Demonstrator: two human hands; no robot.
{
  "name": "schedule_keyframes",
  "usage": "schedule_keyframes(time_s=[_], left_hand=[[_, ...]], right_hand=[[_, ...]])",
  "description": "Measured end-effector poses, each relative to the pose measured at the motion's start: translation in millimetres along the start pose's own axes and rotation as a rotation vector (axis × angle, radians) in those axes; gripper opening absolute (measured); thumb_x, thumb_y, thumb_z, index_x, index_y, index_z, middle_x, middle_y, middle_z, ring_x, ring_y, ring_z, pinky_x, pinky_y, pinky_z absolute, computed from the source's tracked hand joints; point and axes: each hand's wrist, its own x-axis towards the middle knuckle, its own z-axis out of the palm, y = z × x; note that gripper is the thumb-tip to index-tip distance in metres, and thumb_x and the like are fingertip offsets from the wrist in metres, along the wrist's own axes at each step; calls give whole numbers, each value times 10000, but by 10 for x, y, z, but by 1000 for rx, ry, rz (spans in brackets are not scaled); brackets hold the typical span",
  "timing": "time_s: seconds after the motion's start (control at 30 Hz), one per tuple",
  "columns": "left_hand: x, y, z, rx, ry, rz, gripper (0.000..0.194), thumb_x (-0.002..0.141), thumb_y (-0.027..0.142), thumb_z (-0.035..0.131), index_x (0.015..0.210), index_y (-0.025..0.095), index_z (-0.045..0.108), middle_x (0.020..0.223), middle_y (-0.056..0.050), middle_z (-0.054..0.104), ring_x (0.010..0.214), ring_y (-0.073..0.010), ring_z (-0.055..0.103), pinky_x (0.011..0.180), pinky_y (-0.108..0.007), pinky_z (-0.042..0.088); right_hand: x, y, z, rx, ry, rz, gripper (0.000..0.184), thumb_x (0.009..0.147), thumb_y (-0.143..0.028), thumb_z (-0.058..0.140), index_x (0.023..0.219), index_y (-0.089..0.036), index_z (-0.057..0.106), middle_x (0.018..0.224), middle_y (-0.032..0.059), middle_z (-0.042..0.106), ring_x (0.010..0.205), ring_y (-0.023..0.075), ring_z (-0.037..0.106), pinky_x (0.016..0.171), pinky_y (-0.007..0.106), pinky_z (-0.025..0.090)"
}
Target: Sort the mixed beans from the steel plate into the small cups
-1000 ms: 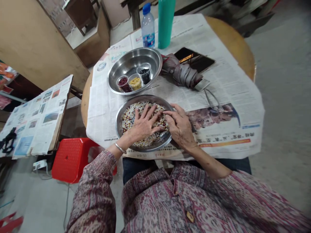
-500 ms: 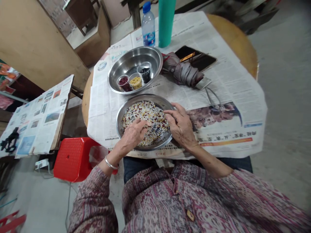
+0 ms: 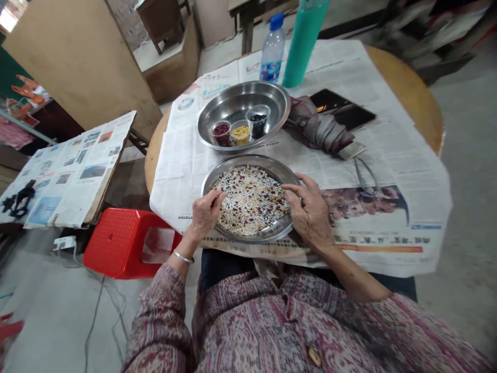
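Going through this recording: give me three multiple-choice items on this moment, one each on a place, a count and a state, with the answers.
1. Which wrist wears the metal bangle? A left; B right; C neither.
2. How many small cups stand in the steel basin? A two; B three; C four.
3. What state is the umbrella in? A fully open; B folded shut; C hanging from a hook.

1: A, the bangle sits just above the left hand.
2: B, one each of red, yellow and black contents.
3: B, it lies furled beside the basin.
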Motion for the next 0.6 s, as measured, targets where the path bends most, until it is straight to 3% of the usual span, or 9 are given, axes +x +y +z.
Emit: schedule_keyframes(time_s=[0.1,0.2,0.3,0.4,0.47,0.6], left_hand=[[7,-38,35,-47,27,1,404,1066,428,460,784,198,636,650,14,625,569,-98,577,601,-231,448],[27,-25,21,-50,116,6,363,1045,401,504,764,206,626,680,-3,628,678,-138,616,740,-295,521],[31,12,-3,28,162,-66,228,1015,331,559,855,207,664,898,-54,684,962,-198,648,984,-415,521],[19,9,13,47,146,-188,154,1012,250,545,993,198,689,1199,-107,644,1218,-230,580,1099,-450,474],[9,-41,56,-14,114,-240,170,1014,226,532,1083,200,686,1353,-120,575,1335,-239,515,1153,-454,442],[-1,-219,183,-352,133,-267,235,994,242,575,1208,243,671,1520,-84,477,1463,-266,426,1242,-482,360]], right_hand=[[-13,42,-1,-22,6,-23,282,978,-437,518,1045,-247,715,1406,118,610,1336,310,567,1139,582,429],[-37,71,-9,-44,1,-55,280,975,-454,534,1066,-257,711,1398,119,612,1333,314,565,1138,597,424],[-42,52,-43,-128,5,-120,279,979,-461,542,1092,-269,710,1435,120,592,1368,336,529,1143,636,398],[21,-37,-109,-239,-58,-273,268,949,-458,620,1128,-283,714,1434,108,607,1376,354,513,1148,659,379],[98,-126,-154,-252,-230,-453,285,930,-448,663,1168,-300,712,1408,86,640,1361,339,529,1151,634,394],[242,-316,-149,-221,-744,-838,275,986,-328,590,1237,-343,701,1402,14,669,1378,267,534,1151,545,422]])
